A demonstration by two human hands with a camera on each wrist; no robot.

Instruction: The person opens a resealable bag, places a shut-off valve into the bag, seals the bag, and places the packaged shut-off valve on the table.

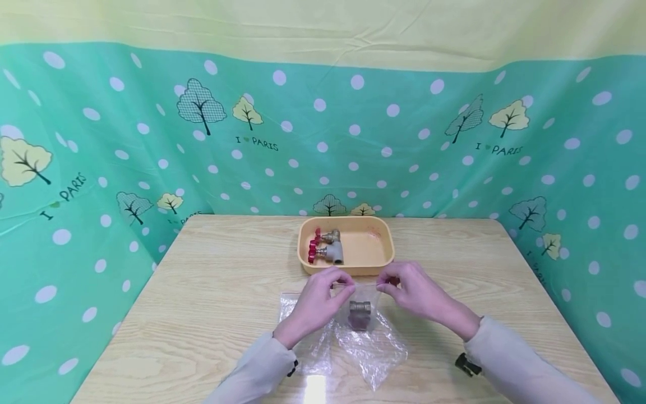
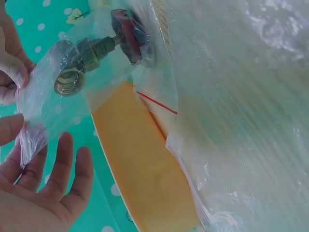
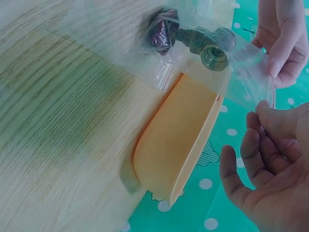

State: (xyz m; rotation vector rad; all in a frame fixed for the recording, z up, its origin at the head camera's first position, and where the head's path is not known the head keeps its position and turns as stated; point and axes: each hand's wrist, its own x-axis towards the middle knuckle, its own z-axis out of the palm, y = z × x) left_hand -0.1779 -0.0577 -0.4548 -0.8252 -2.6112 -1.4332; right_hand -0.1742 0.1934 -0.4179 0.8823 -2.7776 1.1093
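Note:
A clear zip bag (image 2: 43, 101) hangs upright between my hands, holding a metal valve (image 1: 360, 308) with a dark red handwheel (image 2: 126, 36) at its lower end. My left hand (image 1: 320, 300) pinches one top corner of the bag between thumb and finger. At the opposite corner, my right hand (image 1: 411, 289) pinches the top edge in the same way. In the right wrist view, the valve's threaded opening (image 3: 215, 58) shows through the plastic. The other fingers of both hands are loosely bent.
Behind the hands, a yellow-orange tray (image 1: 368, 270) holds valves (image 1: 330, 252) with red handwheels at its left side. Clear plastic bags (image 1: 370, 359) lie flat on the wooden table (image 1: 202, 314) under and in front of the hands. A patterned green curtain (image 1: 303, 140) encloses the table's back and sides.

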